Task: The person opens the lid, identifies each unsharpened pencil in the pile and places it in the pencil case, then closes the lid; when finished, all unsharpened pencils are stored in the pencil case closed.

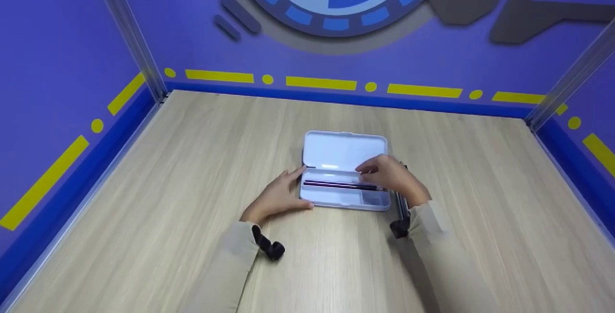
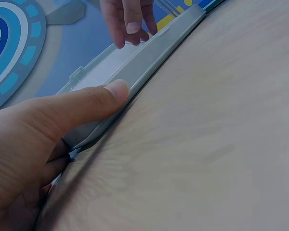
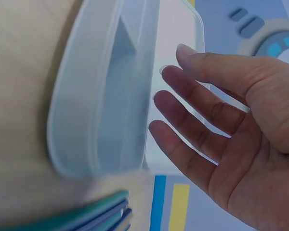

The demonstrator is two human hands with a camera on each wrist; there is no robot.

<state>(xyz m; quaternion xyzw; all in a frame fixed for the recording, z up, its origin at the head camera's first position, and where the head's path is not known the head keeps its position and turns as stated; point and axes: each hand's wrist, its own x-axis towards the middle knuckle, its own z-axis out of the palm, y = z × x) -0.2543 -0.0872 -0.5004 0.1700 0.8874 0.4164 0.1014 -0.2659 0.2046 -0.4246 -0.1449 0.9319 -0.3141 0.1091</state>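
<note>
A white pencil case lies on the table with its lid swung back. Inside its tray are slim dark pencils, lying lengthwise. My left hand holds the case at its left end, the thumb along the front wall and the other fingers round the far left side. Over the right half of the case hovers my right hand, its fingers relaxed and apart, with nothing between them in the right wrist view. That view also shows the tray's right end with a small divider.
Several pencils, teal and blue, lie on the table just right of the case, partly hidden by the right forearm in the head view. Blue printed panels enclose the wooden table at the back and sides.
</note>
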